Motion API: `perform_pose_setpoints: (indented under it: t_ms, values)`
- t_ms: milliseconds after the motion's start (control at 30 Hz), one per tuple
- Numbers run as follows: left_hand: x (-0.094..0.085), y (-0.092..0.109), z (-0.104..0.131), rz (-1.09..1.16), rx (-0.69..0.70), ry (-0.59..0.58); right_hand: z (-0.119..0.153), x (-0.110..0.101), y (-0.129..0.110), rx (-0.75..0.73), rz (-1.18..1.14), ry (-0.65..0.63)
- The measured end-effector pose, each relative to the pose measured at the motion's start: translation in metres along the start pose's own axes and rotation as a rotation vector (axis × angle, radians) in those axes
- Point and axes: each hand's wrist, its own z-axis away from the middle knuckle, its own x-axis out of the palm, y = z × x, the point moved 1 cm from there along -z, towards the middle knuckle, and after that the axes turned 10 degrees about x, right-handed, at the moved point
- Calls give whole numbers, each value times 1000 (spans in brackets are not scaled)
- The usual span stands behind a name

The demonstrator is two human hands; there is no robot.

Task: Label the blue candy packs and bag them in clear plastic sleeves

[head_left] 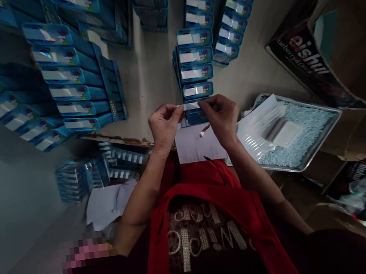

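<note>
Between my two hands a narrow white strip (pixel 190 106) is stretched across a blue box (pixel 197 117), the nearest of a row. My left hand (pixel 165 128) pinches the strip's left end between thumb and forefinger. At the right end, my right hand (pixel 221 116) has its fingers closed on the strip. A thin brownish stick-like item with a pale tip (pixel 204 130) juts out beneath my right hand. Just below the row lies a white sheet (pixel 195 146). The blue boxes beyond (pixel 195 55) carry similar white strips on their ends.
More stacks of blue boxes (pixel 72 91) stand on the left of the table (pixel 147 70). At right, a metal tray (pixel 308 166) holds small pale pellets, a white block and strip sheets. An open black carton (pixel 308 64) stands behind it. Papers (pixel 107 205) lie low on the left.
</note>
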Motion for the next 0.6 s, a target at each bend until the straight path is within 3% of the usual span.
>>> perform_pose_setpoints:
  t_ms: [133, 267, 367, 433, 500, 600]
  values:
    - [3, -14, -5, 92, -70, -38, -9, 0, 7, 34, 61, 4]
    - [11, -36, -13, 233, -296, -94, -22, -2, 18, 81, 0, -26]
    - [14, -48, -16, 198, -351, 21, -23, -7, 20, 159, -142, -145]
    - [12, -44, -11, 73, -221, 158, -18, -13, 17, 160, -211, -167]
    - [6, -27, 3, -69, 3, 245, -11, -20, 14, 104, -239, -138]
    - [-1, 7, 36, -126, 189, 121, 0, -28, 9, 19, -261, -88]
